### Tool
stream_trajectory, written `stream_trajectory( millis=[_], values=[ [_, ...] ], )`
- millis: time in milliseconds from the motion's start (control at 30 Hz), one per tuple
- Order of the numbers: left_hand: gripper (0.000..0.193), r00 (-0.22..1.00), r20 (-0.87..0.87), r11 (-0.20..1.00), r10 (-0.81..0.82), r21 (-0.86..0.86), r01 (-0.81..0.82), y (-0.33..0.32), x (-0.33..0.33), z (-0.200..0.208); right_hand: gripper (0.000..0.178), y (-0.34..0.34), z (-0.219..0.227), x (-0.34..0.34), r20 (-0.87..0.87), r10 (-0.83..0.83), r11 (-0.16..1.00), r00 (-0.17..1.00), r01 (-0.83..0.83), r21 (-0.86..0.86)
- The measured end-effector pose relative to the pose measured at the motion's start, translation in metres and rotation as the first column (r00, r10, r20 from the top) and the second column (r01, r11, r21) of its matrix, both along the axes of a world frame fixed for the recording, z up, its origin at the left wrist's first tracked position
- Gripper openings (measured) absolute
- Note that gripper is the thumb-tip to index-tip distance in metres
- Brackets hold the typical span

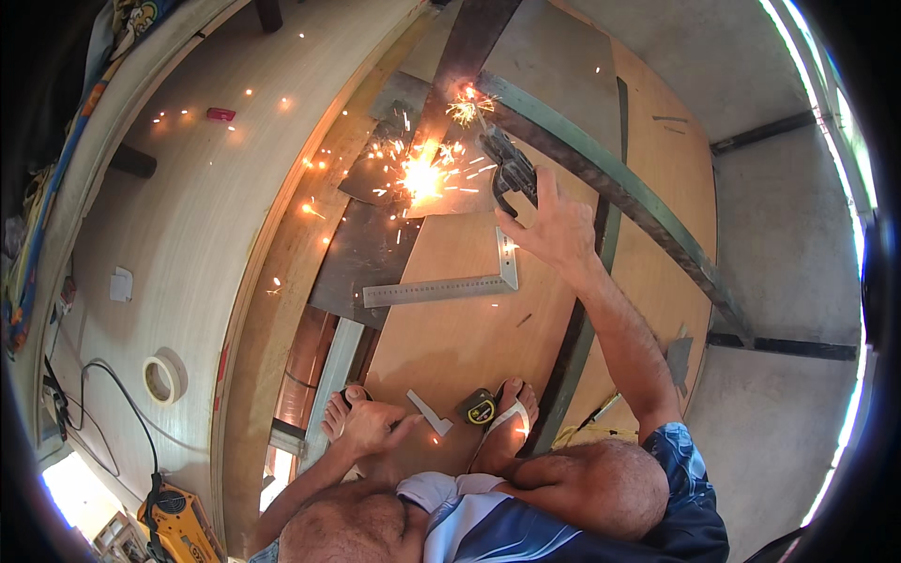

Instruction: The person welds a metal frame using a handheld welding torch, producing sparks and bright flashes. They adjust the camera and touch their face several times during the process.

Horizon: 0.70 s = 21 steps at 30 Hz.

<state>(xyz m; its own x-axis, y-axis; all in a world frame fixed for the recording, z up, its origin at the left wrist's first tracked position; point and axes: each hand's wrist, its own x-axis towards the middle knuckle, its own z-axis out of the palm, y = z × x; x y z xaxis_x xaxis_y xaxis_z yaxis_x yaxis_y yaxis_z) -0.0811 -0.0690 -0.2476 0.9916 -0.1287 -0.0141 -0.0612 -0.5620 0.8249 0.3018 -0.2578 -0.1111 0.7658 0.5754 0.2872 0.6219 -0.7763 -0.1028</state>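
My right hand (561,220) grips a black welding electrode holder (510,166). The thin rod in its jaw reaches up and left to a glowing spot where a green-grey steel tube (601,167) meets a dark steel tube (466,45). Bright sparks (423,178) spray from there and flare on the dark sheet below. My left hand (375,428) is low by my left foot, holding nothing, with thumb and fingers apart. Under the right wrist, a steel try square (441,289) lies on the wooden board. A small pale angled piece (429,413) and a tape measure (479,407) lie between my feet.
Sparks scatter over the pale panel (202,202) at left, which holds a masking tape roll (164,378) and a small red item (221,114). A black cable (131,399) runs to a yellow machine (181,525) at lower left. My sandalled feet (511,422) stand near the boards.
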Motion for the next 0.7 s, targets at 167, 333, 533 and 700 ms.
stream_trajectory(
  millis=[167, 333, 533, 700],
  values=[
    [0.052, 1.0, 0.011, 1.0, 0.003, -0.008, -0.003, 0.0002, 0.001, 0.0035, 0.074, 0.0024, -0.0018, 0.0025, 0.004, 0.01, 1.0, 1.0, -0.01, 0.011],
    [0.052, 1.0, 0.012, 1.0, 0.003, -0.014, -0.003, 0.0, 0.0012, 0.005, 0.074, 0.0029, -0.0023, 0.0047, -0.007, 0.008, 1.0, 1.0, -0.008, 0.001],
    [0.052, 1.0, 0.028, 1.0, 0.005, -0.014, -0.004, -0.0007, 0.0011, 0.0049, 0.074, 0.0037, -0.0008, 0.0058, -0.013, 0.001, 1.0, 1.0, -0.001, -0.022],
    [0.051, 1.0, 0.024, 1.0, 0.001, -0.009, -0.001, -0.001, 0.0007, 0.005, 0.072, 0.0046, 0.003, 0.005, -0.062, -0.009, 1.0, 0.998, 0.007, -0.028]
  ],
)
